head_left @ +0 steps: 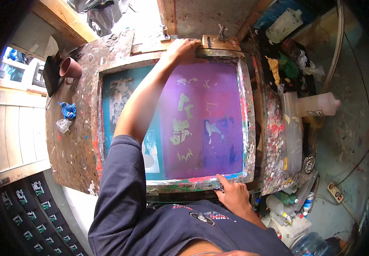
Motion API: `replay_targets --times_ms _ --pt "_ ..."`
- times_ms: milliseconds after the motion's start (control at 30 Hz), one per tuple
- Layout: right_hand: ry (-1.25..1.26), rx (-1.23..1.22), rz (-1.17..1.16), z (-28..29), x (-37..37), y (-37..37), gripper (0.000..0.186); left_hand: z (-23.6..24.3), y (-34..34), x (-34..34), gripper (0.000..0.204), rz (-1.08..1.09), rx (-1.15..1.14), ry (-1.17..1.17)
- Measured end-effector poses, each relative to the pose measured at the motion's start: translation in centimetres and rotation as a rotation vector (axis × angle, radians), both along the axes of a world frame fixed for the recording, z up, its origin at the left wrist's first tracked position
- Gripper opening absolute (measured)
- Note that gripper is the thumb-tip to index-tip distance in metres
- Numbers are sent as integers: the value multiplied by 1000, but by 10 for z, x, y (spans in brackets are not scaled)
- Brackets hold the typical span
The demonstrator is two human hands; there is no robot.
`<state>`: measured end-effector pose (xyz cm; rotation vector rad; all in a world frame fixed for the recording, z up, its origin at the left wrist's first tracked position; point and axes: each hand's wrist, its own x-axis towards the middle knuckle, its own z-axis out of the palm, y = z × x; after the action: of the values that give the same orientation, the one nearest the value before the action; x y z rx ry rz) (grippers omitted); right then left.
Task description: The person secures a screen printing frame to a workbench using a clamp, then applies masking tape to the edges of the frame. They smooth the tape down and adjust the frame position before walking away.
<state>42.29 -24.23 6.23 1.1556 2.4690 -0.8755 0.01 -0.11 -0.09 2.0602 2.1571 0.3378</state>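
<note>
A wooden screen printing frame lies on a paint-spattered table, its mesh teal on the left and purple on the right, with pale stencil shapes. My left arm reaches across the mesh, and my left hand is closed over the frame's far bar, beside the hinge clamps. At the near right, my right hand is closed on the near bar; the index finger rests on top and the thumb sits lower. Part of its grip is hidden under the bar.
A pink mug and a crumpled blue wrapper are on the table's left. Metal clamps stand behind the frame. On the right are a plastic bottle and a clear container. More bottles crowd below, near a power strip.
</note>
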Motion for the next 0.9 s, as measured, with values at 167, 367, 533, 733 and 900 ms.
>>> replay_targets --times_ms 167,367,533,733,900 --pt "85 -68 -52 14 -7 18 61 3 5 -4 70 -14 -8 2" --pt "398 -420 -449 45 -9 68 44 11 -3 2 77 -2 0 48" --pt "823 -557 -464 40 -50 126 23 15 -3 0 77 -25 -54 105" --pt "910 -418 -446 24 -117 201 19 10 -1 -12 90 -107 0 76" --pt "1045 -477 -427 5 -139 251 29 4 -15 -16 91 -127 110 234"
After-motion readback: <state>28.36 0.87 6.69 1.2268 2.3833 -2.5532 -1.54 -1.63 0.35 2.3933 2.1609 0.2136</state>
